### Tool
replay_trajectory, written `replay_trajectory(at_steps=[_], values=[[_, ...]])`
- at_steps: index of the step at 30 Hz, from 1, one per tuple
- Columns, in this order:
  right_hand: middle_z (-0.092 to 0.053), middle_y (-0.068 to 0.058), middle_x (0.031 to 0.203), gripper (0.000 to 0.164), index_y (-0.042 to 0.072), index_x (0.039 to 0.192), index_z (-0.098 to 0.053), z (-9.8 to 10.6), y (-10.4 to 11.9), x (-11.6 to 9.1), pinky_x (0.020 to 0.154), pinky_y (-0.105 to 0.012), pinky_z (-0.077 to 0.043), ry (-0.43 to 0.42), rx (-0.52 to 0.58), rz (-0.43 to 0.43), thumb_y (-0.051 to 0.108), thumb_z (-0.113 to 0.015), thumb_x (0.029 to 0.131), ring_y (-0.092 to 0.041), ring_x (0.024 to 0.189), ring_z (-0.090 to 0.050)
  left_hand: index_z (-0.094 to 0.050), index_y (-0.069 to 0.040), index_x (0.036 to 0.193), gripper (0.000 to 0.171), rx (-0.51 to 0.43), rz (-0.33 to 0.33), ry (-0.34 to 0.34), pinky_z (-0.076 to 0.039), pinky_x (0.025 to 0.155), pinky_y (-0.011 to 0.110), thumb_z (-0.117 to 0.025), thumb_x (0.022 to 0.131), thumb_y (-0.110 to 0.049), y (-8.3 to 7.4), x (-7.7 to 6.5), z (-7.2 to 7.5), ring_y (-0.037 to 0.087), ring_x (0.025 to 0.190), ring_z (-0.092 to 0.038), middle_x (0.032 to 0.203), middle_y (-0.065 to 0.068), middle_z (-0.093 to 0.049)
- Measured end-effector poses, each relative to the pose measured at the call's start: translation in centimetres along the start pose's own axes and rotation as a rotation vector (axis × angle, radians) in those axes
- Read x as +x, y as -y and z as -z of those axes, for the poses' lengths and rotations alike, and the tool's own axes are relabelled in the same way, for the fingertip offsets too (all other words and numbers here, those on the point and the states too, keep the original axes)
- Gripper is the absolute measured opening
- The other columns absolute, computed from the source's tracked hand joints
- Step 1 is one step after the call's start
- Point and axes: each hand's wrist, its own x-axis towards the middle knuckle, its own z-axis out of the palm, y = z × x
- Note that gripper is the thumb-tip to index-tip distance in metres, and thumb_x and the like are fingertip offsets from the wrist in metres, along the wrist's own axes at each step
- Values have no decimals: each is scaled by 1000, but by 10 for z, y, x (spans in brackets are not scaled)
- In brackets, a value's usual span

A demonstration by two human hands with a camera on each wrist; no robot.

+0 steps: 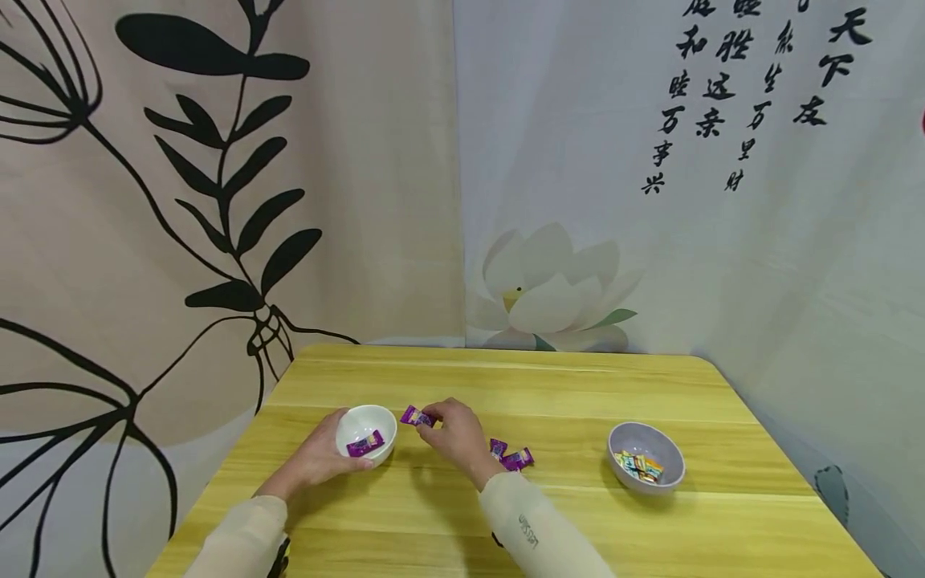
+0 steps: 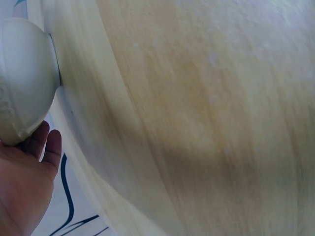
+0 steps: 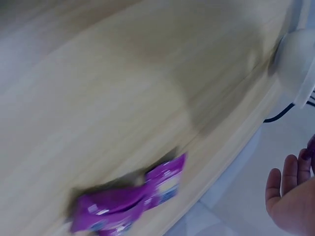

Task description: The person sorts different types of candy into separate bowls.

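On the left of the table, my left hand (image 1: 318,459) grips a small white bowl (image 1: 389,427) from its outer side, the thumb at the near edge. One purple-wrapped candy (image 1: 365,444) lies inside it. Just right of the rim, my right hand (image 1: 460,437) pinches another purple candy (image 1: 413,416) between thumb and fingers, above the table. Beneath the right wrist, a few more purple candies (image 1: 517,459) rest on the wood, seen close up as shiny wrappers (image 3: 113,209) in the right wrist view. The left wrist view shows fingers (image 2: 51,147) against the bowl's underside.
A greyish bowl (image 1: 672,451) with several yellow and orange wrapped candies (image 1: 639,466) stands on the right of the wooden table (image 1: 730,530). Behind the table's far edge hangs a printed cloth (image 1: 390,201) with plants, a lotus and writing.
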Motion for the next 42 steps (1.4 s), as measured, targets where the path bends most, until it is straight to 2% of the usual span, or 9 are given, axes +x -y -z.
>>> replay_trajectory(at_steps=[4, 11, 14, 19, 21, 24, 30, 36, 42], values=[[-63, 3, 90, 19, 12, 103, -76, -14, 14, 7, 74, -28, -50, 15, -28, 14, 25, -74, 89, -11, 81, -55, -25, 4, 150, 118, -8, 1, 1, -39, 103, 60, -93, 64, -42, 0, -1, 1, 41, 121, -50, 138, 25, -45], [-65, 3, 92, 26, 11, 107, -77, -38, 29, 16, 77, -29, -52, 46, -89, 17, 28, -75, 88, -10, 82, -57, -25, 2, 151, 117, -14, 11, 11, -44, 99, 55, -92, 65, -42, -2, -1, 1, 36, 117, -52, 137, 22, -45], [-66, 2, 95, 28, 11, 109, -76, -43, 33, 20, 80, -30, -52, 50, -116, 9, 30, -75, 88, -12, 86, -59, -26, 1, 151, 115, -21, 2, 17, -45, 98, 53, -92, 66, -41, -4, 0, 0, 33, 115, -52, 136, 20, -46], [-67, -5, 119, 38, 13, 125, -69, -45, 38, 24, 94, -37, -51, 98, -133, 36, 33, -70, 93, -21, 108, -62, -27, -1, 150, 113, -20, -4, 18, -48, 92, 47, -91, 67, -42, -4, 3, -3, 29, 111, -53, 133, 19, -47], [-65, -7, 127, 40, 13, 129, -67, -44, 39, 25, 99, -40, -48, 116, -125, 46, 33, -67, 95, -24, 116, -60, -28, -1, 150, 112, -29, -6, 14, -49, 89, 44, -92, 67, -40, -3, 3, -3, 28, 108, -53, 131, 18, -48], [-64, -7, 129, 37, 12, 128, -68, -40, 38, 26, 102, -41, -46, 109, -110, 37, 31, -66, 96, -25, 119, -58, -29, 0, 149, 111, -41, -11, 3, -48, 90, 45, -92, 66, -38, -2, 2, -3, 30, 109, -53, 131, 20, -48], [-65, -6, 126, 33, 11, 124, -70, -28, 27, 25, 102, -45, -46, 82, -105, 22, 28, -66, 96, -27, 118, -59, -28, 2, 149, 114, -15, -3, -6, -44, 98, 55, -93, 65, -40, -2, -1, 0, 36, 117, -51, 135, 22, -47], [-66, -7, 125, 33, 10, 123, -70, -12, 9, 18, 99, -46, -48, 68, -114, 8, 28, -67, 96, -28, 117, -60, -30, 3, 148, 113, -18, -21, -10, -42, 101, 56, -93, 64, -40, -1, 1, 0, 36, 118, -51, 134, 21, -48], [-66, -9, 122, 34, 7, 126, -68, 11, -10, 11, 95, -47, -50, 51, -59, -14, 26, -64, 98, -29, 111, -61, -26, 3, 150, 117, -9, 3, -6, -40, 103, 58, -93, 64, -41, -1, 0, -1, 40, 123, -48, 139, 24, -44]])
